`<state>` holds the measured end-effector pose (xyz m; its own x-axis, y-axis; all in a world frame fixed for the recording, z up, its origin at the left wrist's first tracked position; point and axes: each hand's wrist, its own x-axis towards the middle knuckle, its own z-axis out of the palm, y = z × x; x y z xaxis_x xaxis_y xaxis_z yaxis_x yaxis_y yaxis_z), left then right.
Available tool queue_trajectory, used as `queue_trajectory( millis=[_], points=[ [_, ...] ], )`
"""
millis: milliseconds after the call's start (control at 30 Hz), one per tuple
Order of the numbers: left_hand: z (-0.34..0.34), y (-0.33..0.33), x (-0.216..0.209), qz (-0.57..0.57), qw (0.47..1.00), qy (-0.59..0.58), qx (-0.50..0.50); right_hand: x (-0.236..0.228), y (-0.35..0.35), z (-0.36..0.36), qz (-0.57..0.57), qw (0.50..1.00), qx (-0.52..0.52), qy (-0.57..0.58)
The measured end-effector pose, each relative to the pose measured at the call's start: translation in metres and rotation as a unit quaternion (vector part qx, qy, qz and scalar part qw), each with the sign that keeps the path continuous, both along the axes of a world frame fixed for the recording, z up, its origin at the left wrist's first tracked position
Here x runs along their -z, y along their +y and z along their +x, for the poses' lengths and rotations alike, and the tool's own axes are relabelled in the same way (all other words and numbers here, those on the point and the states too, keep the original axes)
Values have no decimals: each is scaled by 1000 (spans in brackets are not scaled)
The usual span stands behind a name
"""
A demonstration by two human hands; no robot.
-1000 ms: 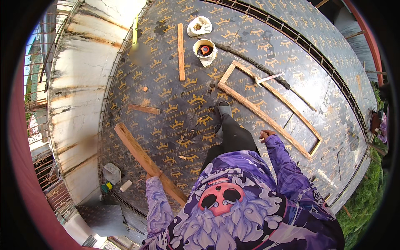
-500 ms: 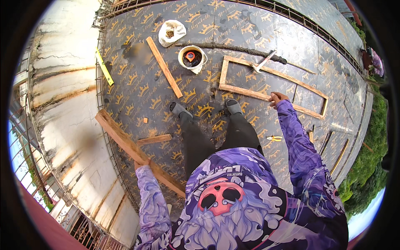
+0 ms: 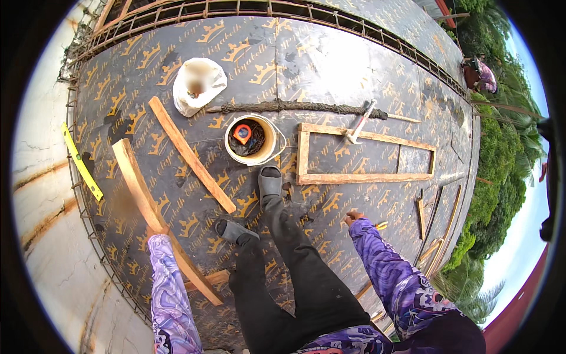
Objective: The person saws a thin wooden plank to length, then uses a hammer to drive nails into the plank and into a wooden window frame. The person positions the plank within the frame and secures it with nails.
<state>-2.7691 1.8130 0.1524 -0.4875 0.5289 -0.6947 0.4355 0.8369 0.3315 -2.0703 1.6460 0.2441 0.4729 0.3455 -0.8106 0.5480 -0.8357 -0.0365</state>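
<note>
My left hand (image 3: 156,230) is closed round a long wooden plank (image 3: 138,187), held slanting at my left side. Its far end points away toward the wall, and its near end passes beside my leg. My right hand (image 3: 354,218) hangs over the floor, fingers loosely apart, with nothing visible in it. Beyond that hand lies a narrow rectangular wooden frame (image 3: 365,177) with a crosspiece near its right end. A claw hammer (image 3: 359,125) rests across the frame's far rail. Pliers (image 3: 382,225) with yellow handles show partly beside my right hand.
Ahead stand a bucket (image 3: 272,144) holding an orange tape measure (image 3: 242,134) and a white sack (image 3: 212,88). A loose wooden strip (image 3: 191,154), a wrapped rod (image 3: 306,107) and a yellow level (image 3: 81,162) lie about. Rebar (image 3: 247,9) borders the dark panel floor.
I have stepped forward, bringing the bucket and frame closer. The plank has come along in my left hand. My right hand has drawn away from the frame's near rail in the picture.
</note>
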Motion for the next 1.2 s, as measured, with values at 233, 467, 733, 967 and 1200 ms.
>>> queue_trajectory(
  millis=[233, 467, 733, 967, 1200],
  points=[
    [1, 88, 193, 26, 991, 101, 80, 213, 152, 170, 22, 969, -91, -229],
    [-11, 140, 243, 26, 970, 217, 109, 298, 185, 240, 43, 954, -166, -247],
    [162, 343, 181, 377, 858, 160, 310, 340, 186, 258, 81, 965, 36, -246],
    [270, 466, 235, -20, 913, 224, 339, 370, 195, 284, 96, 945, 90, -300],
    [274, 473, 273, 17, 924, 245, 294, 385, 173, 330, 31, 935, 89, -342]
  ],
)
